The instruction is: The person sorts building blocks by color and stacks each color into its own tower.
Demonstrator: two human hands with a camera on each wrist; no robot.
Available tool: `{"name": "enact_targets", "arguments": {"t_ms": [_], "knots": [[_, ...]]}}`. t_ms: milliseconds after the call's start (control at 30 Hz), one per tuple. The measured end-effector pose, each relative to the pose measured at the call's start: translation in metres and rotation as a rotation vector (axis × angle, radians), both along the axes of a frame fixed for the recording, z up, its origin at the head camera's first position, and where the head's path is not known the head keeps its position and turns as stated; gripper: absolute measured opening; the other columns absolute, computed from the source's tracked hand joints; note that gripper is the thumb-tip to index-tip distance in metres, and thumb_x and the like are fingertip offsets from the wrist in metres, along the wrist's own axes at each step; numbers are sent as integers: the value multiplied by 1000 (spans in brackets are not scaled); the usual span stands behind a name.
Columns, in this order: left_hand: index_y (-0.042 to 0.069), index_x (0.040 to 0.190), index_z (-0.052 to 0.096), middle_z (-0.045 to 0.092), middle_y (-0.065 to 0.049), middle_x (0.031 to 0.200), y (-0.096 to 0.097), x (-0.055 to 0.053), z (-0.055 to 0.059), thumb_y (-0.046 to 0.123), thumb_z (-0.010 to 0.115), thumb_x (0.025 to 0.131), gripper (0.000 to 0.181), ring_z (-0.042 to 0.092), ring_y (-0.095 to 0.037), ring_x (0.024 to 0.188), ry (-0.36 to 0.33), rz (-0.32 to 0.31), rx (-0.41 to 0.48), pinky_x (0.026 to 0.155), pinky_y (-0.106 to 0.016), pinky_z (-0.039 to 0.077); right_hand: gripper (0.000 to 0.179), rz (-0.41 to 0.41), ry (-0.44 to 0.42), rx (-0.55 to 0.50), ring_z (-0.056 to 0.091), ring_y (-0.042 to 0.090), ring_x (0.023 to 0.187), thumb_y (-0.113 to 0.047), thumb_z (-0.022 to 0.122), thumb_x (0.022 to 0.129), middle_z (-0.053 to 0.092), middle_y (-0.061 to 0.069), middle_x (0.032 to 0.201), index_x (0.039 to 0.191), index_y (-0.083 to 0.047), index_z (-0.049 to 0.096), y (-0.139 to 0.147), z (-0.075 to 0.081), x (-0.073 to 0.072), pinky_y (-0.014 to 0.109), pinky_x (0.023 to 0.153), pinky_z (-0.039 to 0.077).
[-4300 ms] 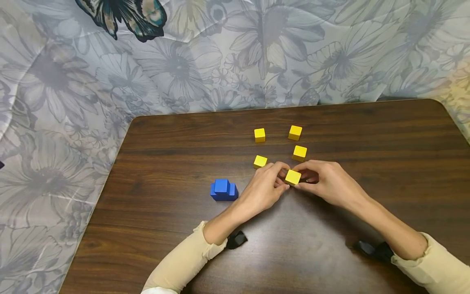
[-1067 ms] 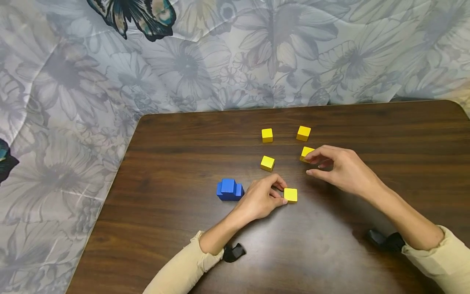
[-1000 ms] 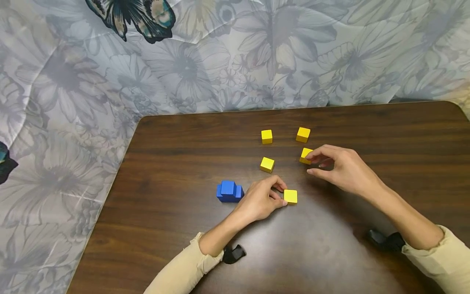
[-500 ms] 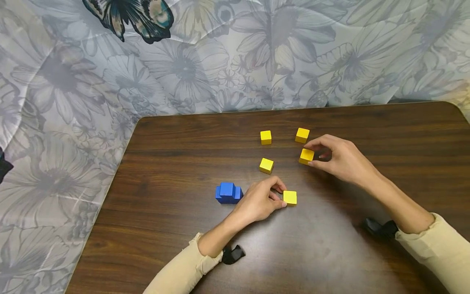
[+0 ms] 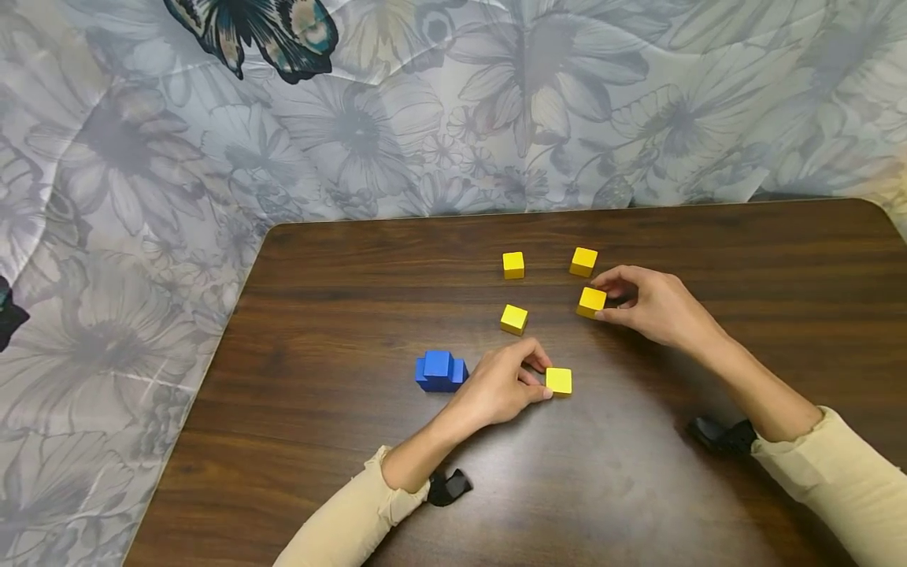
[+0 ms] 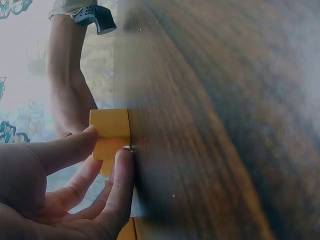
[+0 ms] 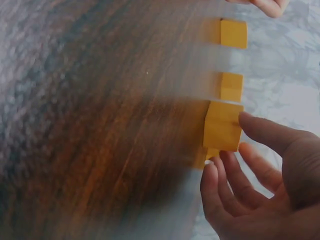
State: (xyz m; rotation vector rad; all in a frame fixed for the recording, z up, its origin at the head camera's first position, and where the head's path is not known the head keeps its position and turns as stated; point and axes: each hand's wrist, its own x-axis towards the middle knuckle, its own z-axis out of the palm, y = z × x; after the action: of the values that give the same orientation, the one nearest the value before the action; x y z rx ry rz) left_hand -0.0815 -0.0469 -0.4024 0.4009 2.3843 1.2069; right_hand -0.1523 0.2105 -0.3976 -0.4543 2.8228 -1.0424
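Note:
My left hand [image 5: 499,383] pinches a yellow cube [image 5: 558,381] between thumb and fingertips, low on the dark wooden table. That cube [image 6: 110,123] shows up close in the left wrist view, the thumb on one side and a finger on the other. Farther back and to the right, my right hand [image 5: 659,305] holds a second yellow cube [image 5: 591,302] by its edges, thumb in front and index finger behind. The right wrist view shows the thumb on this cube [image 7: 223,127]; the fingers lie partly behind it.
Three more yellow cubes stand apart: back left [image 5: 513,265], back right [image 5: 583,261] and nearer the left hand [image 5: 513,319]. A small stepped group of blue blocks [image 5: 439,372] stands just left of the left hand. Floral cloth [image 5: 354,134] hangs behind the table [image 5: 319,299].
Earlier both hands were at one yellow cube; it now sits nearer, with the left hand alone. My right hand has moved away to another yellow cube and closed its thumb and finger on it.

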Motion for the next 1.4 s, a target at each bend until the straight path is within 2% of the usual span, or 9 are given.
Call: {"name": "enact_targets", "arguments": {"t_ms": [267,433,600,700,833,1000,1167,1400], "knots": [[18,102,65,66,6,102,-2,1,0,9,81,84,25,63,1,79,-1,9,-4,70,-19,51,35,-18,-49,16,66,25,91,-21,81,84,71,11,99,114,-7,68,-7,-4,-2,40,77,50],[17,102,65,66,5,104,-1,3,0,8,80,84,25,62,1,80,28,6,-16,69,-18,51,31,-29,-19,6,66,23,89,-20,81,84,72,7,97,111,-10,70,-7,-3,0,33,74,50],[17,102,64,66,5,105,2,3,1,9,80,85,24,61,1,80,58,-9,-44,69,-18,50,31,-58,17,-31,66,20,87,-16,82,84,72,4,97,112,-13,72,-3,1,8,20,69,48],[17,101,64,66,6,105,4,3,1,9,79,85,23,61,1,80,55,-16,-50,69,-18,50,31,-61,18,-43,66,19,86,-16,82,83,72,3,97,112,-14,73,1,4,15,16,69,47],[17,100,64,66,6,104,5,2,1,9,79,85,23,61,1,80,57,-24,-46,69,-18,50,32,-51,16,-61,66,16,86,-18,83,83,72,1,100,113,-17,73,4,5,25,15,69,47],[17,99,64,66,6,104,4,1,1,8,79,85,23,61,1,79,60,-22,-46,69,-18,50,34,-2,48,-94,66,11,84,-22,84,82,71,2,106,114,-18,73,4,5,34,14,69,50],[17,99,65,67,5,103,3,0,1,7,80,84,23,62,1,79,61,-31,-44,69,-18,50,35,35,72,-131,67,8,83,-18,85,80,70,0,107,112,-18,73,2,3,44,13,70,51],[17,99,65,67,5,103,2,-1,1,8,80,84,22,62,0,79,53,-32,-36,69,-18,50,33,55,18,-134,67,8,79,-14,87,77,69,-1,102,106,-17,72,-1,-4,58,18,69,54]]}}
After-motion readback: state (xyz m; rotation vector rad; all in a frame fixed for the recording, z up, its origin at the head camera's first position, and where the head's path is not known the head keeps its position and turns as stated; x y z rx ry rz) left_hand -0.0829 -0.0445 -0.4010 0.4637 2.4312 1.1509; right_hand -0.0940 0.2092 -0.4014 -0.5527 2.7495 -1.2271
